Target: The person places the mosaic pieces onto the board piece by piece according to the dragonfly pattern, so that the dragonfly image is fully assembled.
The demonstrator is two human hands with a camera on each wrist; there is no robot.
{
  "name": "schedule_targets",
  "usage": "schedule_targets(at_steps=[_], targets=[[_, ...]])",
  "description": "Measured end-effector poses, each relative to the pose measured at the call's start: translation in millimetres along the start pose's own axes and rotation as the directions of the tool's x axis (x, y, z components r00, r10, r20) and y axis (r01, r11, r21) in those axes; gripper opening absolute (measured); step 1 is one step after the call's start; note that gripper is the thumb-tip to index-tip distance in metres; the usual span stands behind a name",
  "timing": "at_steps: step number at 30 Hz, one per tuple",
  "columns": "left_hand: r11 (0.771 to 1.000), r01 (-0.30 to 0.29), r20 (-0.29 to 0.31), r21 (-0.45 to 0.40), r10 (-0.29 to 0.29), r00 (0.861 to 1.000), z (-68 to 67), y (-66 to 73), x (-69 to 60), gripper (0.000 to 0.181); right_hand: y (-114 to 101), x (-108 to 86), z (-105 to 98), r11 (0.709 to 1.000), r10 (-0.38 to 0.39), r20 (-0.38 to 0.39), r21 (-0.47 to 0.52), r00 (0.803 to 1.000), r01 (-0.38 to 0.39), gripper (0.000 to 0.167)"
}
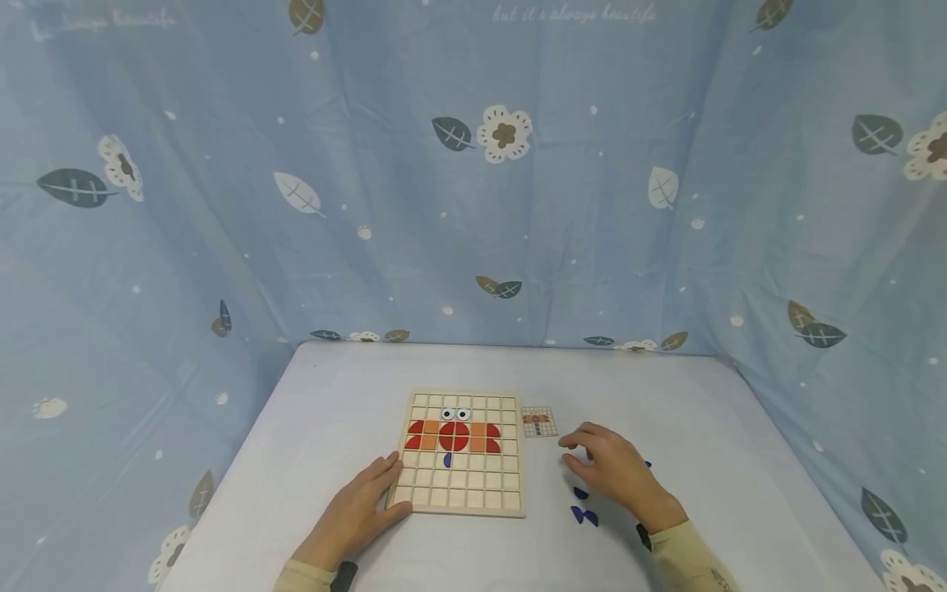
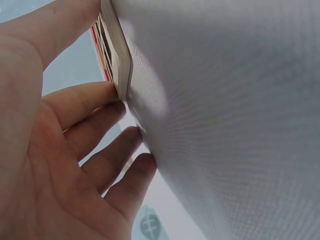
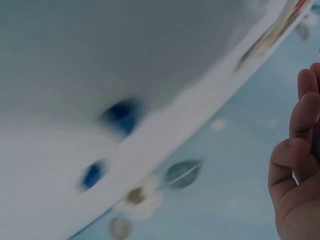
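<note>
A square wooden grid board lies on the white table, with red, orange and eye-marked tiles in its cells. One blue half-round tile sits below the red circle. My left hand holds the board's near left corner, fingers at the left side and thumb at the front edge; the left wrist view shows the board edge against them. My right hand is over the table right of the board, fingers loosely bent, thumb apart from the index finger, no tile visible between them. Loose blue half-round tiles lie near it.
A small pattern card lies against the board's right side. Another blue piece shows partly beyond my right hand. A blue printed curtain surrounds the table at the back and sides.
</note>
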State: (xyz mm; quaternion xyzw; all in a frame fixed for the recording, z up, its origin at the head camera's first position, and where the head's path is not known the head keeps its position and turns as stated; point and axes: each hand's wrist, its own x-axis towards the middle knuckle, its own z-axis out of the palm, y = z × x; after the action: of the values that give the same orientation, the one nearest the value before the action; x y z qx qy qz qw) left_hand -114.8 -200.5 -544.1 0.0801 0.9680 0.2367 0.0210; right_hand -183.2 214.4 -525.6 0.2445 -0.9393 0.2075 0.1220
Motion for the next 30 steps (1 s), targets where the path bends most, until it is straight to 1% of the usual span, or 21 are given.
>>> schedule_targets(at_steps=[3,5,10,15,18,23,26,30], targets=[[1.000,-0.007,0.002,0.005,0.007,1.000,1.1,-0.4,1.3,0.074,20,-12.6,-9,0.997,0.079,-0.006,0.024,0.997,-0.079,0.022],[1.000,-0.008,0.002,0.008,0.008,1.000,1.5,-0.8,2.0,0.075,31,-20.2,-14,0.993,0.112,-0.016,0.030,0.994,-0.112,0.022],[1.000,-0.017,0.002,0.012,0.017,1.000,2.8,-2.8,2.3,0.074,54,-36.0,-25,0.989,0.146,-0.055,0.023,0.988,-0.145,0.022],[1.000,-0.015,0.003,0.002,0.015,1.000,3.6,-4.2,2.3,0.074,71,-49.3,-31,0.986,0.170,-0.070,0.010,0.983,-0.169,0.023],[1.000,-0.015,0.001,-0.001,0.015,1.000,3.5,-4.9,1.6,0.074,78,-54.7,-34,0.979,0.202,-0.042,0.003,0.978,-0.202,0.024],[1.000,-0.017,-0.002,-0.006,0.017,1.000,2.2,-4.3,0.5,0.074,85,-59.9,-40,0.958,0.285,0.053,-0.024,0.957,-0.284,0.026],[1.000,-0.018,-0.005,-0.008,0.018,1.000,1.3,-3.5,0.3,0.074,88,-61.5,-42,0.954,0.299,0.081,-0.043,0.951,-0.296,0.027],[1.000,-0.018,-0.007,-0.002,0.018,1.000,1.3,-3.0,0.3,0.074,92,-62.3,-42,0.956,0.292,0.101,-0.057,0.951,-0.288,0.026]])
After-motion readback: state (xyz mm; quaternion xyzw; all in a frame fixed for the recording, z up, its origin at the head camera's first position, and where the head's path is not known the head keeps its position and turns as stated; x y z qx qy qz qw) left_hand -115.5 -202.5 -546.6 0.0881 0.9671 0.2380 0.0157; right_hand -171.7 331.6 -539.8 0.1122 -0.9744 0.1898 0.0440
